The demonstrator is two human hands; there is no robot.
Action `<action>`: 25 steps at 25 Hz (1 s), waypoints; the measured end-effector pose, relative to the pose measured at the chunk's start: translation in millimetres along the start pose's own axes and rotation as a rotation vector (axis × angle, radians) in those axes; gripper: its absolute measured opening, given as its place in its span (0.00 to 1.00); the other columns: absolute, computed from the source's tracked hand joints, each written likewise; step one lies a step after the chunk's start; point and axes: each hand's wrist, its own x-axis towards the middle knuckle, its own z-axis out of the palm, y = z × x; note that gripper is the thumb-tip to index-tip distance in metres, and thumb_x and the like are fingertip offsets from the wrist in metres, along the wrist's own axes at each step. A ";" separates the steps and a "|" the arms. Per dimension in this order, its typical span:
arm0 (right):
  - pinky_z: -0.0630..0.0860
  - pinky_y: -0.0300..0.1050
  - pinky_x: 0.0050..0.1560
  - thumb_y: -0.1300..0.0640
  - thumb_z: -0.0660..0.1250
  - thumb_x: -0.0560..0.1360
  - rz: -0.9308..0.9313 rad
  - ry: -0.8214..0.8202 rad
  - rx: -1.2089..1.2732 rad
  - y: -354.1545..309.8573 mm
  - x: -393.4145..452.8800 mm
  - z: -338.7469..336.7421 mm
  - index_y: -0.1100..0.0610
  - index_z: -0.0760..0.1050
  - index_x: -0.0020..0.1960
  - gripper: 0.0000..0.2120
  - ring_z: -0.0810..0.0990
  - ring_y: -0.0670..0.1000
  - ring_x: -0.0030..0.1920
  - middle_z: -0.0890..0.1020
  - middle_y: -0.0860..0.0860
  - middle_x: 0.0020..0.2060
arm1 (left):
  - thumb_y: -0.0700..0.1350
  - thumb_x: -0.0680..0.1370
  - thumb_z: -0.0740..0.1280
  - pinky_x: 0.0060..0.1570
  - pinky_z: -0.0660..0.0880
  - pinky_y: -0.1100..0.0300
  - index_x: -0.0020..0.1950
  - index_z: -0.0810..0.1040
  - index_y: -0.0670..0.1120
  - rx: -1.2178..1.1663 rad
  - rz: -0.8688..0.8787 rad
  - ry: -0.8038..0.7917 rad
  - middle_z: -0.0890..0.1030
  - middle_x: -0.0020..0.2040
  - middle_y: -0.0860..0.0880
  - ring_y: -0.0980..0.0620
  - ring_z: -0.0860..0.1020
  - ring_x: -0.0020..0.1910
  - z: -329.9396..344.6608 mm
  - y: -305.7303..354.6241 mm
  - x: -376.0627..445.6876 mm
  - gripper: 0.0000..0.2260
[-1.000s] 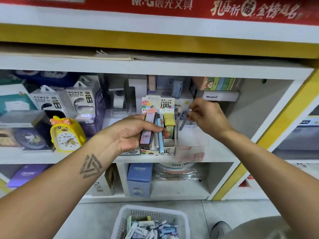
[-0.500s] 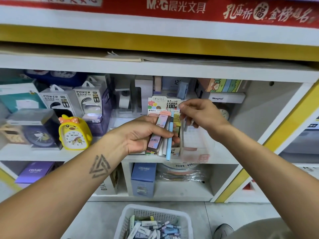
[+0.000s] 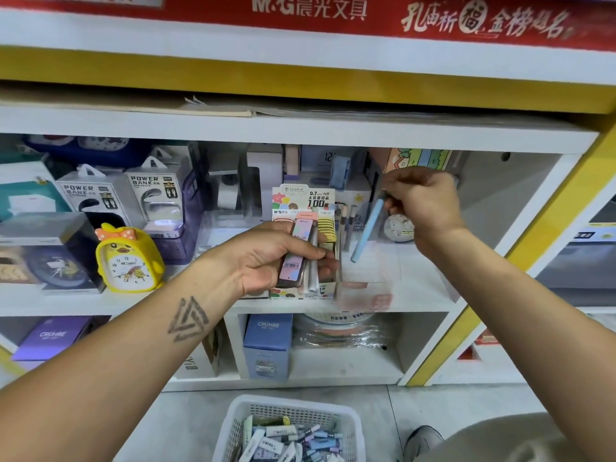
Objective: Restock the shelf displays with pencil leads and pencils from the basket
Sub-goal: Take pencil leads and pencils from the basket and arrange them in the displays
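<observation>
Right hand [image 3: 421, 208] fingers are pinching a blue pencil [image 3: 366, 231] above the clear display box [image 3: 363, 278], while spare stock [image 3: 300, 255] is being gripped loosely by the left hand [image 3: 266, 258], risking a drop.

On the white shelf [image 3: 300, 303] in front of me stand a yellow duck clock [image 3: 128, 258], two power bank boxes [image 3: 123, 201], a lead display box [image 3: 301, 203] and a clear pencil holder [image 3: 366, 271]. The floor [image 3: 433, 408] below carries my white basket [image 3: 290, 408].
</observation>
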 end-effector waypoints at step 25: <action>0.76 0.49 0.54 0.62 0.65 0.79 -0.480 -0.205 -1.008 36.9 -3.4 11.9 0.61 0.82 0.60 0.12 0.79 0.56 0.52 0.80 0.57 0.53 | 0.26 0.72 0.60 0.51 0.81 0.44 0.39 0.82 0.36 -0.094 0.000 -0.033 0.81 0.54 0.30 0.33 0.82 0.54 -3.5 1.4 -5.4 0.12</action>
